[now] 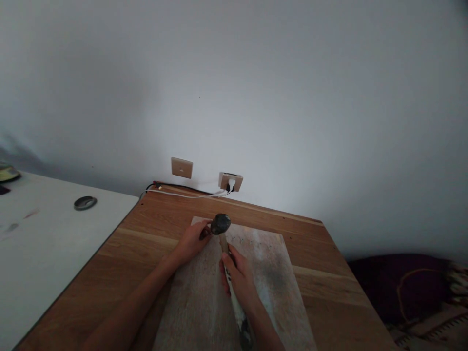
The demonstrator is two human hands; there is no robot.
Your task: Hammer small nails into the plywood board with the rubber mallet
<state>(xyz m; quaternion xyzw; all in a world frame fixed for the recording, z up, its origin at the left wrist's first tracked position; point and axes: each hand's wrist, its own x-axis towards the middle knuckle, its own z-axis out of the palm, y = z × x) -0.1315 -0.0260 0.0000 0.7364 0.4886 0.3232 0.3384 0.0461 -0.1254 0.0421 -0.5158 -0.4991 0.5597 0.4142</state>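
Observation:
A hammer [220, 224] with a dark metal head and a pale handle is held over a worn, whitish board [270, 273] that lies on a wooden table [146, 229]. My right hand [239, 278] is wrapped round the handle just below the head. My left hand [192, 241] rests on the board at the left of the hammer head, its fingers pinched together right by the head. What the fingers pinch is too small to make out.
A white table [44, 243] adjoins on the left, with a round grey cap [85, 203] on it. On the wall behind are a switch [182, 167] and a socket [230, 181] with a white plug and cables. Dark fabric [398, 287] lies at the lower right.

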